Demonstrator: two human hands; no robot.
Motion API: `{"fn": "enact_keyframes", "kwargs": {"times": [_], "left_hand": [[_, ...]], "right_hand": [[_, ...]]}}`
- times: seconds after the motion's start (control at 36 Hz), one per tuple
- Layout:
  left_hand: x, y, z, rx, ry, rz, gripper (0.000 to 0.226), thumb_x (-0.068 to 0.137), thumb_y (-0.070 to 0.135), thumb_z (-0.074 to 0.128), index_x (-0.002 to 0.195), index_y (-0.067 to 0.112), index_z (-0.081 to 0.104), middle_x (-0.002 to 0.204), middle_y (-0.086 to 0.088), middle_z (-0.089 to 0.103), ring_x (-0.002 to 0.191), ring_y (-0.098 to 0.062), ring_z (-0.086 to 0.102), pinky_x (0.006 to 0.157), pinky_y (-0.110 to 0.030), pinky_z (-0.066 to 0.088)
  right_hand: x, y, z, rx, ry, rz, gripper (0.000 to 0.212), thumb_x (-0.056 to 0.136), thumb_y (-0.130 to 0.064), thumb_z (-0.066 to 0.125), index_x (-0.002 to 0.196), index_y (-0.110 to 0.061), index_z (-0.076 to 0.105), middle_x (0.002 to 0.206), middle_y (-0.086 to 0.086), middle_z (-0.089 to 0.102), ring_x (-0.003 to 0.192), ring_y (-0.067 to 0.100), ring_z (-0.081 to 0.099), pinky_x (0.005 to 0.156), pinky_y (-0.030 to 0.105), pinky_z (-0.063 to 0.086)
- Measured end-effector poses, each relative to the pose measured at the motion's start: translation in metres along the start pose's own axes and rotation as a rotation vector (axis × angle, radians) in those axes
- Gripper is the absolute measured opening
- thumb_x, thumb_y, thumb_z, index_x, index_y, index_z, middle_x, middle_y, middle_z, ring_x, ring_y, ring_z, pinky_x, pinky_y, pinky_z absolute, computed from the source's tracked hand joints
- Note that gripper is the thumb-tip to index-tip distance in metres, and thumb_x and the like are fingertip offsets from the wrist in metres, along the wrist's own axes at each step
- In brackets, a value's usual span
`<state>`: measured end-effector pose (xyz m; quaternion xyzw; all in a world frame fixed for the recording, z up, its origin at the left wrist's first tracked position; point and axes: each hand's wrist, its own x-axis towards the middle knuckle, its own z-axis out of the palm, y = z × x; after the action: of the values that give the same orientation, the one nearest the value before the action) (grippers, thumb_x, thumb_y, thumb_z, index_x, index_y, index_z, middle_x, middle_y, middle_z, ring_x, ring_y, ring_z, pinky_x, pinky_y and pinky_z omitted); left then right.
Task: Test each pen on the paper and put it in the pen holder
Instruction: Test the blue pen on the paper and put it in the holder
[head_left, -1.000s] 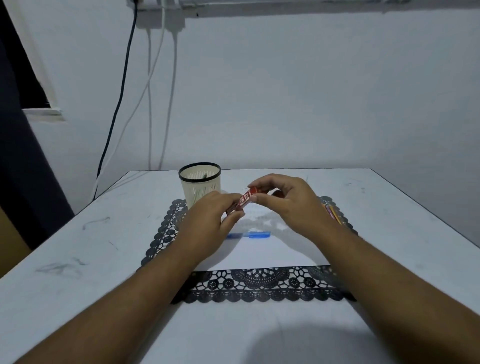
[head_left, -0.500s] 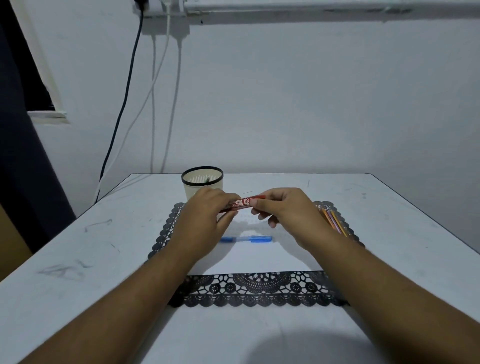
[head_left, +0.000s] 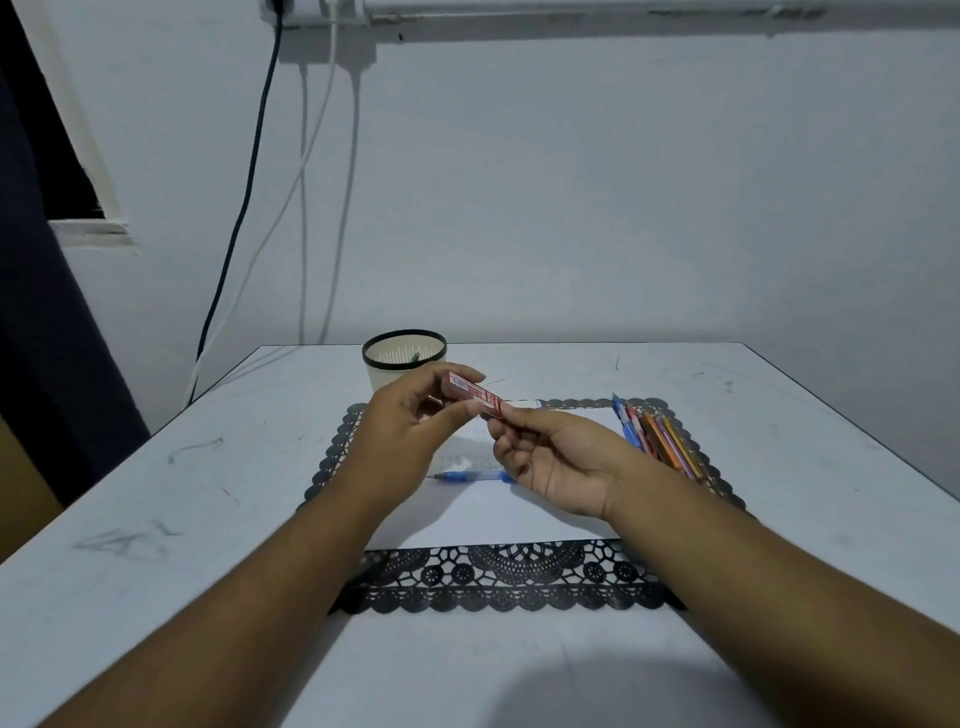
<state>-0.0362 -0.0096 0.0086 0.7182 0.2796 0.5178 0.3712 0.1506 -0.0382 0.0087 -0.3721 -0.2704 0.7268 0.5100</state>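
Both hands on a small red case, above the paper

Up over the white paper (head_left: 498, 512), a small red case (head_left: 471, 393) with white print is held in the air between 2 hands. The left hand (head_left: 410, 436) pinches its far-left end, thumb below and curled fingers on top. The right hand (head_left: 558, 460), palm turned up, holds the near-right end between thumb and fingertips, its other fingers loosely curled.

Below them a blue pen (head_left: 470, 475) lies flat on the paper, tip pointing left, its right end hidden by the right hand. The paper sits on a black lace-patterned mat (head_left: 498, 577). Along the mat's right side lies a bundle of coloured pens (head_left: 657, 434), side by side and touching. Beyond the left hand, at the mat's far-left corner, stands a cream pen holder (head_left: 402, 358) with a black rim. Everything rests on a white table (head_left: 156, 519) against a pale wall with hanging cables (head_left: 311, 208).
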Motion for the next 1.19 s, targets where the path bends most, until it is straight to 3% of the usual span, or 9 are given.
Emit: {"fn": "enact_keyframes", "kwargs": {"times": [0.31, 0.44, 0.64, 0.83, 1.0, 1.19], "left_hand": [[0.000, 0.000, 0.000, 0.058, 0.034, 0.055, 0.018, 0.093, 0.028, 0.068, 0.110, 0.031, 0.071, 0.102, 0.001, 0.076, 0.096, -0.032, 0.069, 0.090, -0.059, 0.055], [-0.002, 0.003, 0.002, 0.176, 0.030, 0.162, 0.018, 0.096, 0.019, 0.068, 0.110, 0.030, 0.069, 0.101, 0.009, 0.074, 0.089, -0.020, 0.068, 0.083, -0.039, 0.057], [-0.006, 0.001, 0.001, 0.218, -0.008, 0.144, 0.018, 0.095, 0.025, 0.067, 0.110, 0.034, 0.069, 0.101, 0.010, 0.073, 0.087, -0.023, 0.066, 0.080, -0.048, 0.056], [-0.003, 0.005, 0.001, 0.239, -0.041, 0.168, 0.019, 0.094, 0.022, 0.067, 0.111, 0.031, 0.069, 0.103, 0.015, 0.072, 0.094, -0.015, 0.068, 0.081, -0.043, 0.055], [-0.004, 0.005, -0.003, 0.222, -0.001, 0.182, 0.020, 0.094, 0.020, 0.068, 0.109, 0.032, 0.069, 0.100, 0.014, 0.073, 0.089, -0.016, 0.067, 0.078, -0.041, 0.055], [-0.004, 0.006, -0.001, 0.324, -0.045, 0.231, 0.020, 0.095, 0.019, 0.070, 0.112, 0.030, 0.070, 0.103, 0.016, 0.071, 0.088, -0.014, 0.065, 0.074, -0.037, 0.052]], "right_hand": [[0.001, -0.002, -0.001, 0.031, -0.045, 0.010, 0.015, 0.101, -0.008, 0.057, 0.103, 0.003, 0.068, 0.078, 0.011, 0.070, 0.059, 0.014, 0.064, 0.048, 0.019, 0.051], [-0.002, -0.002, -0.001, 0.023, -0.058, 0.003, 0.016, 0.101, -0.007, 0.058, 0.106, 0.004, 0.067, 0.081, 0.012, 0.071, 0.063, 0.015, 0.064, 0.050, 0.019, 0.053], [-0.003, -0.003, -0.004, 0.040, -0.064, 0.021, 0.017, 0.101, -0.002, 0.050, 0.102, 0.006, 0.065, 0.081, 0.014, 0.070, 0.062, 0.018, 0.064, 0.049, 0.022, 0.053], [-0.003, -0.003, -0.003, 0.032, -0.066, 0.020, 0.019, 0.100, -0.001, 0.050, 0.099, 0.006, 0.067, 0.082, 0.014, 0.070, 0.065, 0.018, 0.063, 0.053, 0.021, 0.055], [-0.004, -0.002, -0.003, 0.047, -0.075, 0.024, 0.019, 0.086, -0.005, 0.061, 0.102, 0.005, 0.067, 0.086, 0.015, 0.070, 0.066, 0.019, 0.063, 0.054, 0.023, 0.055], [-0.003, -0.002, -0.002, 0.036, -0.074, -0.007, 0.030, 0.085, -0.016, 0.070, 0.109, 0.002, 0.068, 0.091, 0.015, 0.071, 0.067, 0.019, 0.064, 0.054, 0.024, 0.056]]}}
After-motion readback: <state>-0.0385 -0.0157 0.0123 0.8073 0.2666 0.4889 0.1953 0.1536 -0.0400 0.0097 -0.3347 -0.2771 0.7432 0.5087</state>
